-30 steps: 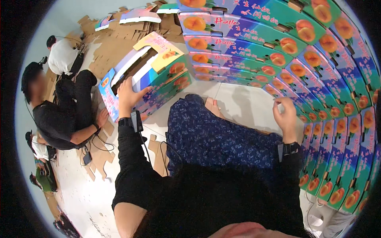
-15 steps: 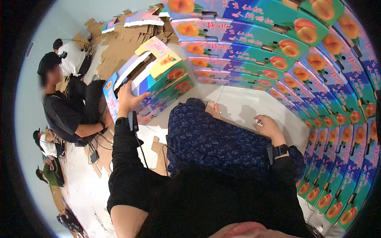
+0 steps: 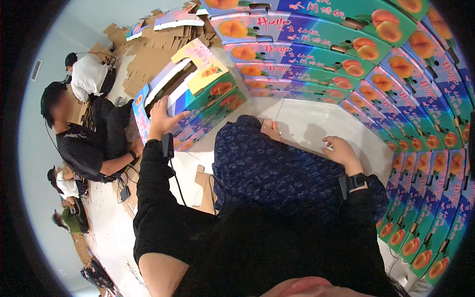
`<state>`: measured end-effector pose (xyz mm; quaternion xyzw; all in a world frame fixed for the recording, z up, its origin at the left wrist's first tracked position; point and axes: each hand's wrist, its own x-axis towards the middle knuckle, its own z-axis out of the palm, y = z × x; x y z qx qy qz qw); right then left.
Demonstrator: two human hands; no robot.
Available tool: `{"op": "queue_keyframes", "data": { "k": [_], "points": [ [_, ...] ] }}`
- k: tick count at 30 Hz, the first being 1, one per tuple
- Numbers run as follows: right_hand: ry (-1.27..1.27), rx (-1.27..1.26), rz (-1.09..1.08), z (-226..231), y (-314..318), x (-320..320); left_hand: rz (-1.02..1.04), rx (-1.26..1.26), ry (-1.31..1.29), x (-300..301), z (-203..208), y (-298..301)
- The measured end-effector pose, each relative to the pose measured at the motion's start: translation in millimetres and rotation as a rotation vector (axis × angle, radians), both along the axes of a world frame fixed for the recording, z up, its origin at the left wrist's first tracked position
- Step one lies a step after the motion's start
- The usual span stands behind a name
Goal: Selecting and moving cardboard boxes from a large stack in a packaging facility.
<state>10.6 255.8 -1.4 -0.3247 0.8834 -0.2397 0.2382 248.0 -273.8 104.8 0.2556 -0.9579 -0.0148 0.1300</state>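
Observation:
My left hand (image 3: 162, 122) rests on the near top edge of a colourful cardboard fruit carton (image 3: 215, 106), fingers stretched over its top and thumb spread to the right. The carton's top has a long gap, with a yellow handle flap (image 3: 203, 64) standing along the far side. A seam across its front suggests a second carton beneath. My right hand (image 3: 342, 152) hovers above the pale floor beside my skirt-covered knee, fingers apart and loosely bent, holding nothing. Its nearest things are the dark blue patterned skirt (image 3: 267, 168) and my bare foot (image 3: 270, 129).
Stacked peach-printed cartons (image 3: 316, 37) form a wall ahead, continuing down the right side (image 3: 420, 213). Flattened cardboard (image 3: 148, 59) lies at the far left. A co-worker in black (image 3: 81, 143) sits close to the carton's left. Cables and a cut cardboard piece (image 3: 200, 185) lie near my left arm.
My view has shifted slightly. The left hand stays on the carton, and the right hand remains over the floor with its fingers apart. The co-worker's head has turned and moved slightly.

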Motion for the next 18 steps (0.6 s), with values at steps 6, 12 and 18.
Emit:
{"op": "queue_keyframes", "data": {
  "k": [6, 12, 18],
  "points": [
    [0.006, 0.014, 0.016, 0, -2, 3, 0.006, -0.026, 0.000, 1, -5, 2],
    [0.020, 0.021, 0.039, -4, -1, 8, 0.060, -0.031, 0.008, -7, -1, 25],
    [0.030, 0.035, 0.048, -4, 0, 11, 0.163, -0.019, 0.022, -11, -4, 40]
  ]
}}
